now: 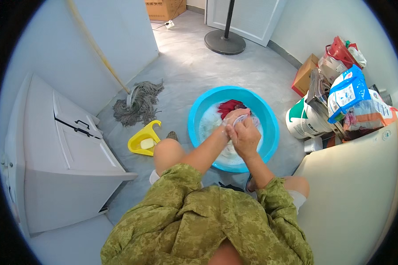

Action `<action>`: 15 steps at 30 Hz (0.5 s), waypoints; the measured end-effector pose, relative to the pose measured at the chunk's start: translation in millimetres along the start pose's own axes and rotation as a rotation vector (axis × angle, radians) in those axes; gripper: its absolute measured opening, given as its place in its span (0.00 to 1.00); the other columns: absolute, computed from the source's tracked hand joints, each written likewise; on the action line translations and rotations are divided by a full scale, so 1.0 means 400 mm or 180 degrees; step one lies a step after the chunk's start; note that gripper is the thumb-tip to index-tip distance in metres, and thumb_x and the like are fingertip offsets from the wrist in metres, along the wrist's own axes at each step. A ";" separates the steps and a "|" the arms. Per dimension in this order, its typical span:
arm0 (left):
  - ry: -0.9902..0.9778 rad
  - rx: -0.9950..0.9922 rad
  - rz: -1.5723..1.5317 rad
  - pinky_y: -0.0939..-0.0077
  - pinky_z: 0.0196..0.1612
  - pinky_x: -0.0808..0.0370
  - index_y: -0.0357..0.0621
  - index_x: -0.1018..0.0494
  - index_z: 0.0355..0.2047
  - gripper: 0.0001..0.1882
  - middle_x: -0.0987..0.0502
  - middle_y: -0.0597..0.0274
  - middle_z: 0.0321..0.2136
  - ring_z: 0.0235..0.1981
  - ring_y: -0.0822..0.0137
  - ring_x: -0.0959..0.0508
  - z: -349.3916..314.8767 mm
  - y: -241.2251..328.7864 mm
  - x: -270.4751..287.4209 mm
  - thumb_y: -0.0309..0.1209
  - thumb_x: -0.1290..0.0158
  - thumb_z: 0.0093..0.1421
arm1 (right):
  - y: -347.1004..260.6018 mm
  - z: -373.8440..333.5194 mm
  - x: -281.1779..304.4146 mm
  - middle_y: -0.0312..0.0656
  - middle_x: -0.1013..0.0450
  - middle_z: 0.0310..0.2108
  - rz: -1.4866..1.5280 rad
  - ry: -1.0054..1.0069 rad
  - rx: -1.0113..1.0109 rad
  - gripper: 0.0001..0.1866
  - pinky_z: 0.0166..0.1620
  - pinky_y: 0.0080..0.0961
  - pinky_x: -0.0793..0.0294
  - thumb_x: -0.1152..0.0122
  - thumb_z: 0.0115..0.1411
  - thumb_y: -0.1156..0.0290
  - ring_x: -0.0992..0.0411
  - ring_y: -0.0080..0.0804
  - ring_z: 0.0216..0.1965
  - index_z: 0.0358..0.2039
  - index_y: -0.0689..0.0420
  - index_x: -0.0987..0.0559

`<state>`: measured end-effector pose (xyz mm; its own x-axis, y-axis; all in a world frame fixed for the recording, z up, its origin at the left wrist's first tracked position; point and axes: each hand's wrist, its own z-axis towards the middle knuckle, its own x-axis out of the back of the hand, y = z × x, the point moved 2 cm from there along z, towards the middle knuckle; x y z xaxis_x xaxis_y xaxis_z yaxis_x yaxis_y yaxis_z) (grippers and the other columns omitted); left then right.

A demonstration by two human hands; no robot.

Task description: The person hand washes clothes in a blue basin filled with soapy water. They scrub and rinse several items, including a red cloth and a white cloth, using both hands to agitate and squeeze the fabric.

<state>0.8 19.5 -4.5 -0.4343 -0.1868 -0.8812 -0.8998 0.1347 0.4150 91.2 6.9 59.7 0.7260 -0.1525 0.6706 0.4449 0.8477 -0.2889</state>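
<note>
Mop with grey strands (142,106), well left of left hand (231,121); nearer, yellow scoop (138,136) with pale block (147,143). Under both hands, blue basin (270,128) with foamy water (209,122); just beyond, dark red cloth (228,108). Between left hand and right hand (244,137), whitish cloth (240,119), gripped by both. To their right, white bucket (300,125).

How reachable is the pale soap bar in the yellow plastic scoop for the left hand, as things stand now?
Probably not immediately: the left hand grips pale cloth with the right hand, and the left knee stands between the blue basin and yellow plastic scoop. The soap bar lies uncovered.
</note>
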 end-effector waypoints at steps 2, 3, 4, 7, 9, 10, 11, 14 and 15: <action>-0.0064 -0.0270 -0.1103 0.69 0.40 0.26 0.43 0.29 0.34 0.09 0.24 0.62 0.32 0.35 0.66 0.25 -0.021 -0.066 -0.026 0.35 0.50 0.59 | 0.059 -0.011 -0.016 0.43 0.32 0.23 -0.0358 -0.0115 -0.0298 0.14 0.22 0.38 0.33 0.44 0.54 0.56 0.31 0.44 0.23 0.20 0.52 0.27; 0.0835 -0.0804 -0.0221 0.68 0.39 0.27 0.45 0.29 0.34 0.07 0.25 0.63 0.31 0.35 0.67 0.25 -0.002 0.069 -0.026 0.34 0.52 0.60 | 0.042 0.108 -0.083 0.43 0.32 0.22 -0.0652 -0.0047 -0.0419 0.15 0.23 0.39 0.34 0.47 0.56 0.57 0.31 0.44 0.23 0.19 0.52 0.28; 0.1001 -0.1081 0.0012 0.68 0.39 0.27 0.45 0.29 0.33 0.07 0.25 0.63 0.31 0.35 0.67 0.25 0.007 0.033 -0.016 0.34 0.52 0.60 | 0.102 0.097 -0.085 0.44 0.33 0.21 -0.0424 -0.0190 -0.0824 0.15 0.23 0.40 0.34 0.48 0.56 0.57 0.31 0.44 0.23 0.19 0.53 0.29; 0.1307 -0.1257 0.0094 0.69 0.38 0.27 0.46 0.30 0.33 0.07 0.25 0.63 0.30 0.34 0.68 0.25 0.006 -0.020 -0.023 0.35 0.52 0.59 | 0.129 0.059 -0.044 0.44 0.33 0.21 -0.0410 -0.0226 -0.0966 0.16 0.23 0.40 0.34 0.47 0.56 0.56 0.32 0.45 0.24 0.19 0.53 0.29; 0.1049 -0.1331 -0.0202 0.70 0.37 0.27 0.46 0.30 0.33 0.08 0.25 0.62 0.30 0.32 0.68 0.26 0.018 0.006 0.007 0.36 0.51 0.59 | 0.035 0.047 -0.005 0.45 0.33 0.21 -0.0260 -0.0186 -0.0560 0.16 0.23 0.40 0.34 0.46 0.55 0.55 0.32 0.45 0.23 0.19 0.53 0.28; 0.0695 -0.0849 -0.0308 0.69 0.38 0.27 0.47 0.30 0.33 0.08 0.25 0.63 0.30 0.33 0.68 0.26 0.025 0.043 0.048 0.36 0.51 0.58 | -0.035 0.046 0.008 0.45 0.33 0.21 -0.0033 -0.0157 -0.0306 0.15 0.23 0.40 0.34 0.46 0.54 0.55 0.32 0.44 0.23 0.19 0.52 0.28; 0.0320 -0.0667 -0.0518 0.69 0.38 0.27 0.47 0.30 0.33 0.08 0.25 0.63 0.30 0.33 0.68 0.26 0.032 0.050 0.081 0.37 0.52 0.59 | -0.080 0.049 0.009 0.45 0.33 0.21 0.0209 -0.0141 -0.0019 0.15 0.23 0.39 0.34 0.46 0.54 0.55 0.32 0.44 0.23 0.20 0.52 0.28; -0.0893 -0.0548 -0.1231 0.67 0.40 0.27 0.48 0.29 0.34 0.09 0.25 0.64 0.31 0.34 0.68 0.26 0.082 0.006 0.135 0.38 0.53 0.59 | 0.007 0.052 -0.065 0.43 0.34 0.22 -0.0452 -0.0112 0.0066 0.14 0.22 0.37 0.35 0.45 0.53 0.55 0.33 0.40 0.22 0.20 0.51 0.27; 0.1009 -0.0898 -0.0715 0.65 0.41 0.28 0.48 0.29 0.35 0.09 0.25 0.65 0.32 0.35 0.67 0.26 0.042 -0.025 0.012 0.37 0.54 0.61 | 0.101 0.045 -0.087 0.42 0.34 0.22 -0.0820 -0.0071 -0.0014 0.13 0.22 0.37 0.35 0.45 0.54 0.56 0.33 0.39 0.21 0.20 0.51 0.27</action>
<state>8.4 33.8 -16.7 -0.1796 -0.4746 -0.8617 -0.9298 -0.2042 0.3062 74.5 55.7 36.8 0.5765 -0.3519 0.7374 0.6161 0.7800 -0.1095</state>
